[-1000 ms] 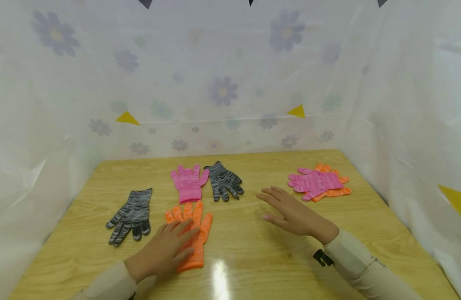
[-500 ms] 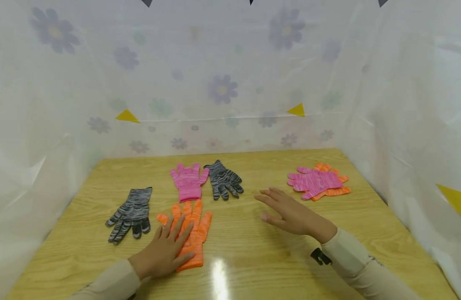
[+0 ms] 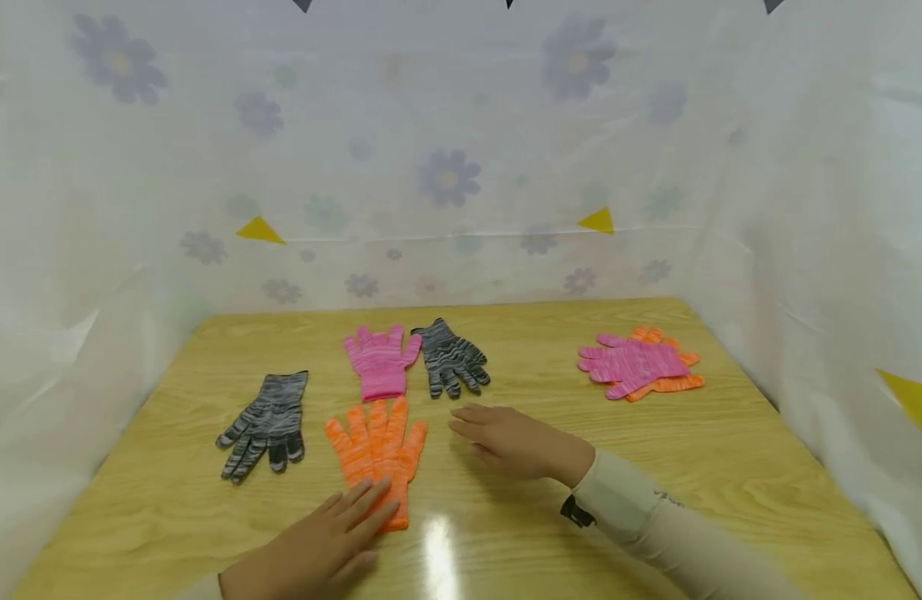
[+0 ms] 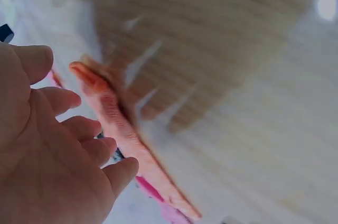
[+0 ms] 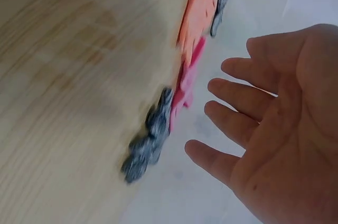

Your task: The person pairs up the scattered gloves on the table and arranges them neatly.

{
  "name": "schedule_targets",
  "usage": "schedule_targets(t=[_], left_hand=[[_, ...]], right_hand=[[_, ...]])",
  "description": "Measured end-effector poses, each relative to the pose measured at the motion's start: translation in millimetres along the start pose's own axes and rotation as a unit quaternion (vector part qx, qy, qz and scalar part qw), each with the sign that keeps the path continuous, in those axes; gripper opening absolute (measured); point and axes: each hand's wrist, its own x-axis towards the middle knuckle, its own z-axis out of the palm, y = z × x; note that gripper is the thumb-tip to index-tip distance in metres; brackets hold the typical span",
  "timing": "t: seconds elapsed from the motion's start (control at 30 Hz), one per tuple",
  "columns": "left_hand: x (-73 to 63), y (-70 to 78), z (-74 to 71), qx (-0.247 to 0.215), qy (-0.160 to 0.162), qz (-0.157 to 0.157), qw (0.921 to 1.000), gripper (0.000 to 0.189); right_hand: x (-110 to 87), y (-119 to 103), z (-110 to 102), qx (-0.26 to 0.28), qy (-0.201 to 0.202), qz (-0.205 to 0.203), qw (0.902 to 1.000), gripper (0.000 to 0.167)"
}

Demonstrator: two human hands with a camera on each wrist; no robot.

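An orange knit glove lies flat near the middle of the table, fingers pointing away. My left hand overlaps its cuff in the head view, fingers extended; the left wrist view shows that hand above the orange glove with nothing in its grasp. Over the table to the right of this glove is my right hand, fingers loosely straight and holding nothing. Behind the orange glove lie a pink glove and a grey-black glove, side by side. Another grey-black glove rests at the left.
At the back right a pink glove lies across a second orange glove. White flowered sheeting encloses the wooden table at the back and both sides.
My left hand has drawn back toward the orange glove's cuff, after its little finger spread outward and returned. My right hand has moved left, closer to that glove.
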Motion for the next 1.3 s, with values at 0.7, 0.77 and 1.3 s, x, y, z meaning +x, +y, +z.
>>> schedule_targets(t=[0.7, 0.77, 1.3], left_hand=[[17.9, -18.9, 3.4, -0.006, 0.024, 0.052, 0.9984, 0.054], [18.1, -19.8, 3.1, -0.013, 0.015, 0.049, 0.9986, 0.054], [20.7, -25.5, 0.7, 0.015, 0.023, 0.088, 0.9957, 0.054]], right_hand=[[59.9, -20.5, 21.7, -0.050, -0.128, 0.010, 0.9905, 0.049], [59.8, -18.3, 21.4, -0.076, -0.142, 0.023, 0.9866, 0.051], [92.2, -20.9, 5.6, 0.015, -0.104, 0.017, 0.9943, 0.052]])
